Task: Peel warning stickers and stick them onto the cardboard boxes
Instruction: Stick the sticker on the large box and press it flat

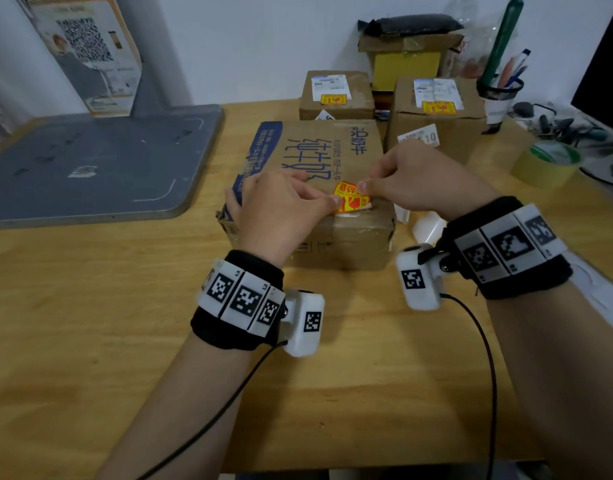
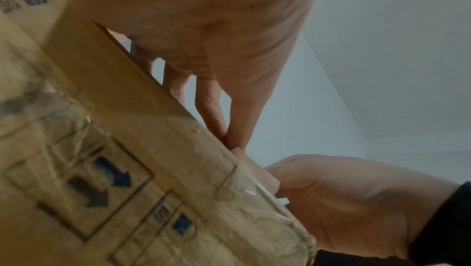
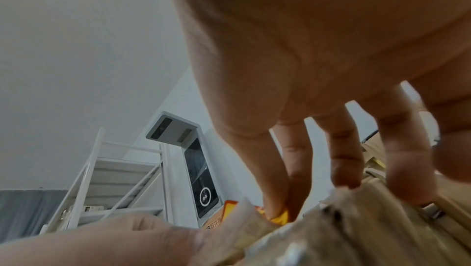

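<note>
On the wooden table [image 1: 90,306], both hands pinch sticker [image 1: 350,199] near box [image 1: 315,154] edge

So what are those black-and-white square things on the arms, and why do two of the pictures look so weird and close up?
No robot here, just a person's two hands. The checkered squares sit on wristbands, and each band carries a small camera. The big picture comes from a camera worn on the head, looking down at a wooden table. The two odd pictures come from the wrist cameras, so you see fingers from underneath, very near.

On the table lies a big cardboard box with blue writing. The left hand and the right hand each pinch an end of a yellow and red warning sticker over the near end of its top. How much is stuck down, I cannot tell. Behind stand two smaller boxes that already wear such stickers, plus a roll of tape and a cup of pens.
</note>
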{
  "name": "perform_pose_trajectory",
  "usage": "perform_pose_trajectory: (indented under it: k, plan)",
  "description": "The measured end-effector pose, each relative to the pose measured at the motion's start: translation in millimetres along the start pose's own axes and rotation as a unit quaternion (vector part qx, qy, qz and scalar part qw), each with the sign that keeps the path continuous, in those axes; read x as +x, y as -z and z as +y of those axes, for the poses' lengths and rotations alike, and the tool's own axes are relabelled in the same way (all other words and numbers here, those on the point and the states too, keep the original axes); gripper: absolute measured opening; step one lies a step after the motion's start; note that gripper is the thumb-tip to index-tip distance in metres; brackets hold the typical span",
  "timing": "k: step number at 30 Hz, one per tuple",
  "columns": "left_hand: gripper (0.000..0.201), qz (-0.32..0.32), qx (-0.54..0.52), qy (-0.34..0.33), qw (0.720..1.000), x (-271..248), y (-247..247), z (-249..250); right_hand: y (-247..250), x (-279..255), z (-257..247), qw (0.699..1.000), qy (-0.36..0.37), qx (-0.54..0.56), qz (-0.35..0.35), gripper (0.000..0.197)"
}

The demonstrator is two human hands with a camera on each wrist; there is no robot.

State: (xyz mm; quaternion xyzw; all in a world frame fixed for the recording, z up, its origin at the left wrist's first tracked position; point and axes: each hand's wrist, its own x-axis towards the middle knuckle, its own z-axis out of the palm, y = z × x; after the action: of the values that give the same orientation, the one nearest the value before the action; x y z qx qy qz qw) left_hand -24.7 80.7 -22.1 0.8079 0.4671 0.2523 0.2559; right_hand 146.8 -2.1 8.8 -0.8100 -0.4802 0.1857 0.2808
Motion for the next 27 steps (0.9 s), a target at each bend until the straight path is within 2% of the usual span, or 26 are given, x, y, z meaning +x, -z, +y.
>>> perform_pose_trajectory:
  k: [17, 23, 27]
  plan:
    - [0.021, -0.002, 0.023, -0.011, 1.000, 1, -4, -4, -8, -4, 3, 1.000, 0.011, -0.001, 0.009, 0.018]
    - [0.020, 0.011, 0.038, -0.021, 0.999, 0, -7, -6, -10, -9, -1, 0.999, -0.020, -0.013, 0.027, 0.016]
    - [0.021, 0.016, 0.045, -0.023, 0.999, 0, -7, -6, -10, -16, -5, 0.999, -0.039, -0.012, 0.023, 0.024]
